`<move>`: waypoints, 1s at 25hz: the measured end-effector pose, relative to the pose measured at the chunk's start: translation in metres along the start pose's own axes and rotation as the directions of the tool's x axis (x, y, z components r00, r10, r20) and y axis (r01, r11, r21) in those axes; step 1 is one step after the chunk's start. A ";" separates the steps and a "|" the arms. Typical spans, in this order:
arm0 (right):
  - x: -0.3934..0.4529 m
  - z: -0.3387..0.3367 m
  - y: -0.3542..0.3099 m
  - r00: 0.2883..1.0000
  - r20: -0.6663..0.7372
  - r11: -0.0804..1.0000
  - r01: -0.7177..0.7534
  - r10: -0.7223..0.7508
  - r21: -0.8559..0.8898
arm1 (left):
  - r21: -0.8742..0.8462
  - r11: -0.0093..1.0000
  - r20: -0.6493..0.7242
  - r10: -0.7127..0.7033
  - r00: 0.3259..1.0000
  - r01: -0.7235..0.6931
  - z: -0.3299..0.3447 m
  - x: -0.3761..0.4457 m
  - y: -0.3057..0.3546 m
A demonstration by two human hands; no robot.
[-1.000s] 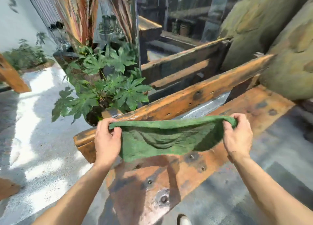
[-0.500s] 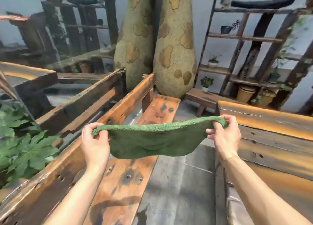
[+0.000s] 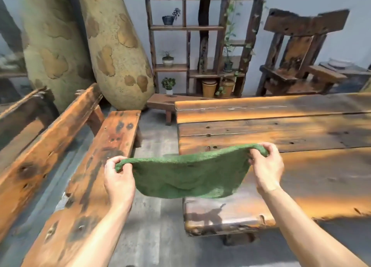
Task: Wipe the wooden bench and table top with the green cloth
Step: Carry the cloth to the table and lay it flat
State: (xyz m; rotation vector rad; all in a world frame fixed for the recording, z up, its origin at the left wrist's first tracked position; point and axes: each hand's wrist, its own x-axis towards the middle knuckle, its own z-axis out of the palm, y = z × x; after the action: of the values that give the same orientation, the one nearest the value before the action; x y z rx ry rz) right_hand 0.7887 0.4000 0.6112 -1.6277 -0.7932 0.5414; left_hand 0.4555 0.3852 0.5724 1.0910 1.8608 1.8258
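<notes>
Grip: left hand (image 3: 118,179) and right hand (image 3: 266,166) pinch the green cloth (image 3: 190,178) corners tight.
Why: spread flat (hanging in the air), ready for the table top (image 3: 281,126).

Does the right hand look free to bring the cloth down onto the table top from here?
Probably yes: the right hand holds the green cloth above the table top, with nothing between them.
</notes>
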 end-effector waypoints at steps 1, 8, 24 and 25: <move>0.007 -0.014 0.013 0.999 -0.025 1.000 -0.029 0.029 -0.002 | 0.009 1.000 0.033 -0.019 0.999 0.018 0.013 -0.013 -0.004; 0.034 -0.074 0.087 0.974 -0.175 0.985 -0.159 0.146 -0.062 | 0.131 0.979 0.209 -0.180 0.961 0.155 0.070 -0.093 -0.029; 0.174 -0.010 0.208 0.909 -0.211 0.842 -0.413 0.359 -0.346 | 0.429 0.809 0.302 -0.547 0.781 0.401 0.212 -0.081 -0.133; 0.182 -0.004 0.211 0.909 -0.211 0.830 -0.414 0.358 -0.374 | 0.448 0.802 0.316 -0.556 0.769 0.395 0.221 -0.076 -0.140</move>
State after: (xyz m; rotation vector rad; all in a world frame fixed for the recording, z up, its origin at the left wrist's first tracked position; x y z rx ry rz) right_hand 0.9547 0.5158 0.4192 -2.2218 -0.4921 0.5653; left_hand 0.6170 0.5040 0.3878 0.9027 1.9844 0.8818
